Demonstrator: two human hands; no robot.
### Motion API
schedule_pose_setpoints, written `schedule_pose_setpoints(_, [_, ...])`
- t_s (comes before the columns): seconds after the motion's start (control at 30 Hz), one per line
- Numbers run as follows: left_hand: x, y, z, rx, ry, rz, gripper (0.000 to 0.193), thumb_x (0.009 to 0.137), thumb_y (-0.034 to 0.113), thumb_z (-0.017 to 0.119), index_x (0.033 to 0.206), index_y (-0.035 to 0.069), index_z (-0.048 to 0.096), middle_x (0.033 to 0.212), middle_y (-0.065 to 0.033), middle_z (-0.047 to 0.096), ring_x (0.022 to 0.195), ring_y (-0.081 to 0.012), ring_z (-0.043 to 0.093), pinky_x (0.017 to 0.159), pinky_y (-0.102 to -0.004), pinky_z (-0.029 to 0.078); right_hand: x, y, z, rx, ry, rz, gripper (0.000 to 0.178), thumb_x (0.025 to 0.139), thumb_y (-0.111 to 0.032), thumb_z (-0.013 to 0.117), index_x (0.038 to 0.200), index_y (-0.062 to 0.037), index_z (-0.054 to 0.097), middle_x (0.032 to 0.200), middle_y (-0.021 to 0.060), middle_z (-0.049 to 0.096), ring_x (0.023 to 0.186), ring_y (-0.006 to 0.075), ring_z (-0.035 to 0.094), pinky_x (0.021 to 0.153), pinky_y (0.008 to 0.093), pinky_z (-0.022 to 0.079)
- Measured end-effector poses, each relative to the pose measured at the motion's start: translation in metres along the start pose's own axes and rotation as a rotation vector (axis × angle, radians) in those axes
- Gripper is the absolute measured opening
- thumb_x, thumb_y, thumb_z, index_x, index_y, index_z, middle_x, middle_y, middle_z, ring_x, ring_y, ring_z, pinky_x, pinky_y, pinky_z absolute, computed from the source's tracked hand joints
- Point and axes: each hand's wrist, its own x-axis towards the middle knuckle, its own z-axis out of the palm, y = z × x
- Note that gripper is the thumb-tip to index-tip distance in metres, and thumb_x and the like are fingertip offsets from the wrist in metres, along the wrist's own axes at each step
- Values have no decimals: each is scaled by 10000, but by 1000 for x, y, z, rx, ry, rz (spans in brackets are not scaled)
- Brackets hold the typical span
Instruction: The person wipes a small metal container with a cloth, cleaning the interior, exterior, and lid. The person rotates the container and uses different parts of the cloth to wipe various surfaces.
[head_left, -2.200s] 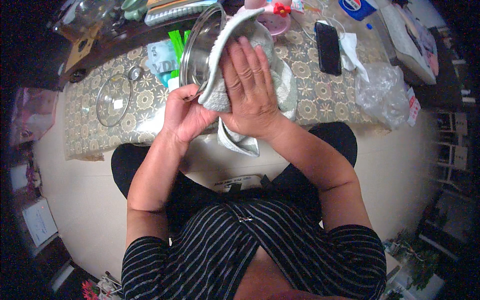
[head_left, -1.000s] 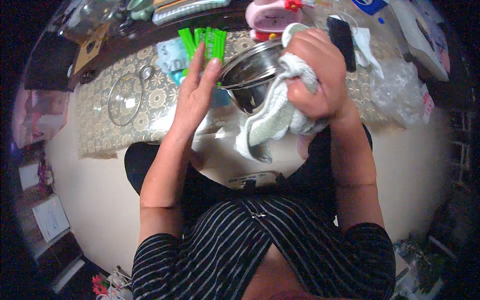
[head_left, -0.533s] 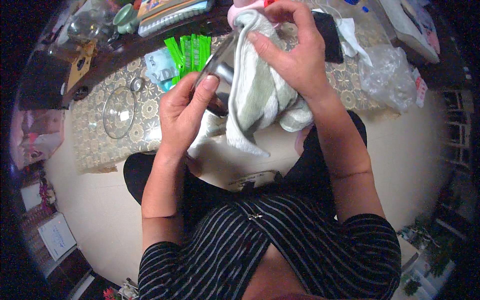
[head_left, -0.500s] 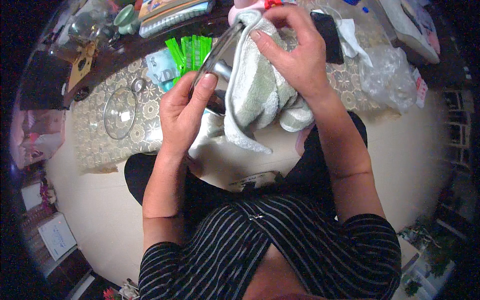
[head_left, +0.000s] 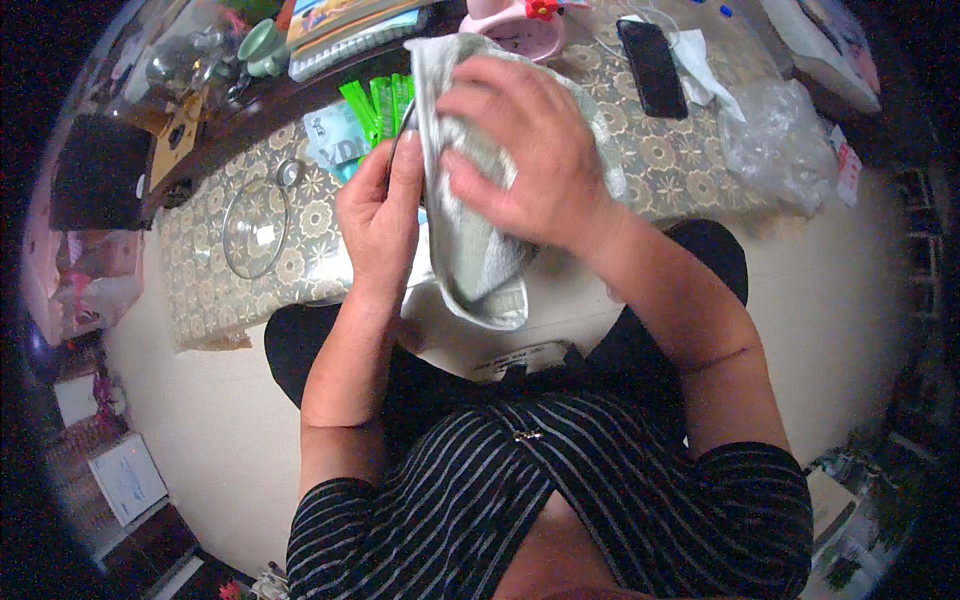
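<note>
My left hand (head_left: 375, 225) grips the rim of a shiny metal vessel (head_left: 404, 122), thumb toward me and fingers behind. Most of that vessel is hidden, so its exact kind does not show. Draped against it is a white and pale green towel (head_left: 480, 275), its lower corner hanging above my lap. Over the towel's upper part lies my right hand (head_left: 545, 160), fingers spread apart and a little smeared by motion. On the patterned tablecloth (head_left: 195, 300) to the left rests a clear glass lid (head_left: 264, 236), with a small round clear piece (head_left: 290, 172) beside it.
Green strip packets (head_left: 378, 106) and a light blue packet (head_left: 335, 138) lie just beyond my left hand. At the back are stacked books (head_left: 355, 45) and a pink dish (head_left: 520, 40). Rightward lie a black phone (head_left: 652, 72), white tissue (head_left: 703, 70) and a crumpled plastic bag (head_left: 775, 150).
My right hand has moved left and lower, from pinching the towel's top edge to spread fingers over it. The towel has shifted left and now covers most of the metal vessel.
</note>
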Motion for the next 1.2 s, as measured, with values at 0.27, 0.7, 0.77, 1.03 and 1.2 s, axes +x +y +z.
schedule_pose_setpoints(0.27, [-1,7,10,4,29,-33,301,1005,253,562,868,1,650,684,-11,606,628,-71,550,585,-222,433,5,55,0,436,-52,250,318,882,-87,551,1192,-41,605,1206,115,610,1158,266,569,1016,341,412])
schedule_pose_setpoints(0.7, [8,-3,-4,-43,28,-2,233,993,176,557,1060,-20,663,935,-20,655,815,-74,567,710,-225,450,1,-3,25,-46,71,-144,284,719,-239,725,960,-132,619,1207,75,559,1153,283,540,1013,491,388])
schedule_pose_setpoints(0.77, [7,-1,0,12,49,50,234,998,200,568,954,-8,666,820,23,608,734,-42,505,639,-209,410,3,7,21,-32,83,-79,298,731,-229,718,996,-137,615,1191,73,561,1137,283,545,996,493,395])
schedule_pose_setpoints(1.03, [1,1,7,2,41,108,252,996,204,579,888,-10,657,760,-8,623,685,-65,539,631,-214,426,16,40,9,336,210,196,284,878,-197,611,1128,-67,578,1110,148,610,1059,342,590,911,433,461])
schedule_pose_setpoints(1.2, [1,0,-3,42,-2,113,220,993,186,577,968,-11,672,827,-21,636,731,-77,553,683,-234,446,7,32,3,224,6,296,317,890,-152,588,1197,-70,581,1202,151,597,1060,328,601,910,383,469])
